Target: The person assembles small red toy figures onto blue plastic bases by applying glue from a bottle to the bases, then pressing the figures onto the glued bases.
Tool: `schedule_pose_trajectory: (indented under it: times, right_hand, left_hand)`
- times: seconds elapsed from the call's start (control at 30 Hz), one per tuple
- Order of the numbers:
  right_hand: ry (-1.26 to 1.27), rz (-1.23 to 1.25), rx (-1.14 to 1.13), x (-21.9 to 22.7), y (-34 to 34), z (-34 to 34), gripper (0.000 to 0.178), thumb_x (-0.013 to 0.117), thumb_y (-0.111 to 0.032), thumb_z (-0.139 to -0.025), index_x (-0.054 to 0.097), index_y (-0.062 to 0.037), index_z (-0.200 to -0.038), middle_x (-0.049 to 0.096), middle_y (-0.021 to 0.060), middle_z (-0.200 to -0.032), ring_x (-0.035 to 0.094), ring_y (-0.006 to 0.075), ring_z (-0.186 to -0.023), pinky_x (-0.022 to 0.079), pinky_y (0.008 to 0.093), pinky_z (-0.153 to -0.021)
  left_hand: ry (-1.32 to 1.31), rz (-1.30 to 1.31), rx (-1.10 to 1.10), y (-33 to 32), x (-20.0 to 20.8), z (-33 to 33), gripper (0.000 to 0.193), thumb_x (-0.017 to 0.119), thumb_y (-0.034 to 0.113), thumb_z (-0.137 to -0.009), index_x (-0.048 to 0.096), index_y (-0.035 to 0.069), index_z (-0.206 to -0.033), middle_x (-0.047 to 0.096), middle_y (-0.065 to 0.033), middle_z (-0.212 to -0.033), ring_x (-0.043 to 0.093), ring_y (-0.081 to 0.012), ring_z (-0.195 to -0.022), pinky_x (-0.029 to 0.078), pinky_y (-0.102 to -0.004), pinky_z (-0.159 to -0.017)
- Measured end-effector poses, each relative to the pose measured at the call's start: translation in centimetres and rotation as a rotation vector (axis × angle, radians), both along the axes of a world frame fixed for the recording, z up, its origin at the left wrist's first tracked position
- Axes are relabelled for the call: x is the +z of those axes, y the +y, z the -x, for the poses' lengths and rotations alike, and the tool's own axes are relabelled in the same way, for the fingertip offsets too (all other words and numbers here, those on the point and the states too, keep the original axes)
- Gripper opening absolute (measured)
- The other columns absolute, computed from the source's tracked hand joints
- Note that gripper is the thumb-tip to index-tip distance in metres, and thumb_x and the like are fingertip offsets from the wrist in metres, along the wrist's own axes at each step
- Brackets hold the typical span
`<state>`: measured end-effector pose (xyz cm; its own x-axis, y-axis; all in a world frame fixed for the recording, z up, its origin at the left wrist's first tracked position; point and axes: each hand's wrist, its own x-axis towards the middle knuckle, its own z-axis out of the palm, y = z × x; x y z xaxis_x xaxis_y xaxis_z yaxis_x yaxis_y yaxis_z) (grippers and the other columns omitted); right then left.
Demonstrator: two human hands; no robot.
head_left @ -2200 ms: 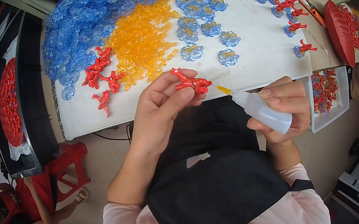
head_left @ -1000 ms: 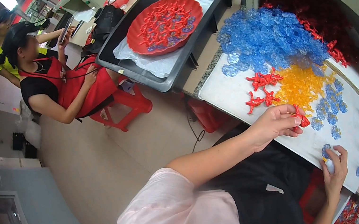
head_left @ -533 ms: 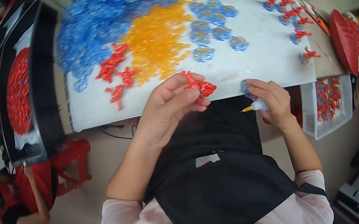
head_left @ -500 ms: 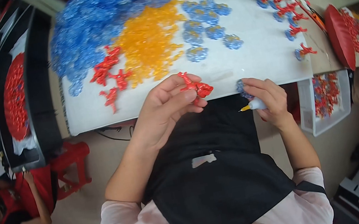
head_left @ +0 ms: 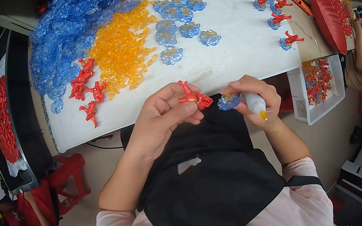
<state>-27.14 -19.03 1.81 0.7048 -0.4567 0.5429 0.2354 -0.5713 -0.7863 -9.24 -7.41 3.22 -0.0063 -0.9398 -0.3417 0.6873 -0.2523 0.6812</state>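
My left hand (head_left: 158,122) is closed on a small red plastic figure (head_left: 194,99), pinched between thumb and fingers just beyond the table's near edge. Close by on the right, my right hand (head_left: 273,107) grips two things. Its thumb and fingertips pinch a clear blue cloud-shaped base (head_left: 228,101), and a white glue bottle (head_left: 253,102) is tucked in the same hand, its yellow nozzle pointing down toward me. A small gap separates the red figure from the blue base.
A heap of blue pieces (head_left: 74,30) and a yellow pile (head_left: 121,46) cover the table's left. Loose red figures (head_left: 83,81) lie beside them. Blue bases (head_left: 189,29) stand mid-table; figures on bases (head_left: 278,18) line the right. A white bin (head_left: 330,106) sits below right.
My right hand has come left and nearer to my left hand with the base. The glue bottle has turned, its nozzle swinging from leftward to downward. The whole view has shifted slightly.
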Motion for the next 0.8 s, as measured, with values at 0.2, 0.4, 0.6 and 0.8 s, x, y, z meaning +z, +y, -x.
schedule_pose_trajectory:
  times: [0.2, 0.4, 0.6, 0.8]
  right_hand:
    - [0.021, 0.04, 0.027, 0.9, 0.1, -1.1, 0.025, 0.066, 0.001, -0.064, 0.06, 0.0001, -0.088, 0.063, 0.0127, -0.086, 0.061, 0.0229, -0.072, 0.048, 0.0284, -0.061]
    - [0.032, 0.123, 0.035, 0.9, 0.1, -1.4, 0.024, 0.067, -0.001, -0.064, 0.06, -0.0001, -0.087, 0.063, 0.0131, -0.085, 0.061, 0.0232, -0.071, 0.048, 0.0279, -0.06]
    - [0.025, 0.138, 0.02, 0.9, 0.3, -1.5, 0.023, 0.067, -0.002, -0.064, 0.059, -0.0002, -0.086, 0.063, 0.0134, -0.084, 0.061, 0.0234, -0.071, 0.047, 0.0276, -0.058]
    - [0.025, 0.169, 0.017, 0.9, 0.2, -1.4, 0.024, 0.068, -0.003, -0.064, 0.059, -0.001, -0.086, 0.062, 0.0133, -0.085, 0.06, 0.0233, -0.069, 0.047, 0.0278, -0.057]
  left_hand:
    - [-0.045, 0.009, 0.001, 0.3, 0.3, -0.1, 0.022, 0.056, 0.005, -0.08, 0.053, 0.0, -0.1, 0.06, -0.0064, -0.085, 0.058, -0.0104, -0.07, 0.046, -0.0216, -0.065]
    - [-0.092, 0.028, -0.014, 0.3, 0.7, -0.1, 0.022, 0.056, 0.005, -0.079, 0.052, 0.0, -0.101, 0.06, -0.0058, -0.085, 0.057, -0.0097, -0.071, 0.046, -0.0211, -0.066]
    - [-0.126, 0.034, 0.002, 0.4, 0.9, 0.0, 0.02, 0.056, 0.001, -0.078, 0.051, 0.0, -0.097, 0.059, -0.0071, -0.085, 0.057, -0.0109, -0.071, 0.046, -0.0217, -0.065]
    - [-0.131, 0.032, 0.022, 0.3, 1.2, 0.0, 0.017, 0.056, -0.003, -0.076, 0.051, 0.0, -0.092, 0.057, -0.009, -0.091, 0.057, -0.0126, -0.07, 0.047, -0.0231, -0.063]
